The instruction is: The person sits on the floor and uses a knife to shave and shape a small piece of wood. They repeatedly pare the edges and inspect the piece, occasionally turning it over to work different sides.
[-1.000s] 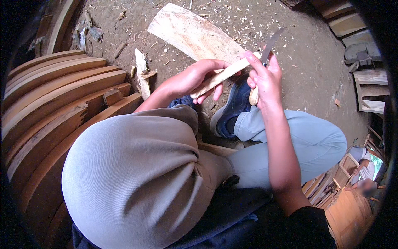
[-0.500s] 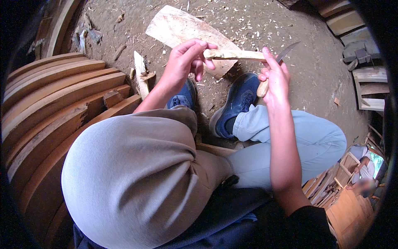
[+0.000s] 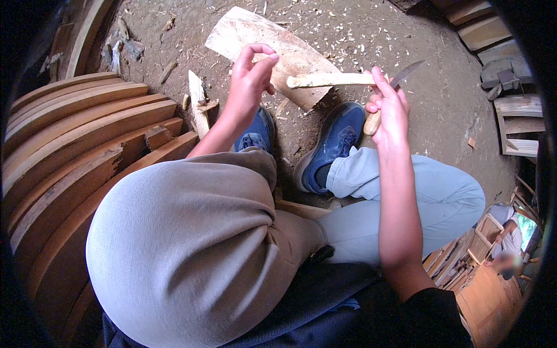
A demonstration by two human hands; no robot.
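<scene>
My right hand (image 3: 390, 110) is closed around a knife and a pale whittled stick together. The knife has a wooden handle (image 3: 372, 123) below my fingers, and its curved blade (image 3: 407, 72) points up and to the right. Out to the left reaches the wooden stick (image 3: 331, 79), roughly level, its knobbly end free in the air. My left hand (image 3: 254, 75) is apart from that end, to its left, with thumb and forefinger tips pinched together. Whatever may be between those tips is too small to make out.
A flat wooden slab (image 3: 264, 43) lies on the dirt floor beyond my shoes, among scattered shavings. Stacked planks (image 3: 87, 133) stand at left, near a split wood piece (image 3: 198, 104). More wood blocks (image 3: 518, 105) line the right. A person (image 3: 509, 238) is far lower right.
My left hand has let go of the stick's knobbly end and moved a little left and up. The right hand, with stick and knife, has shifted only slightly to the right.
</scene>
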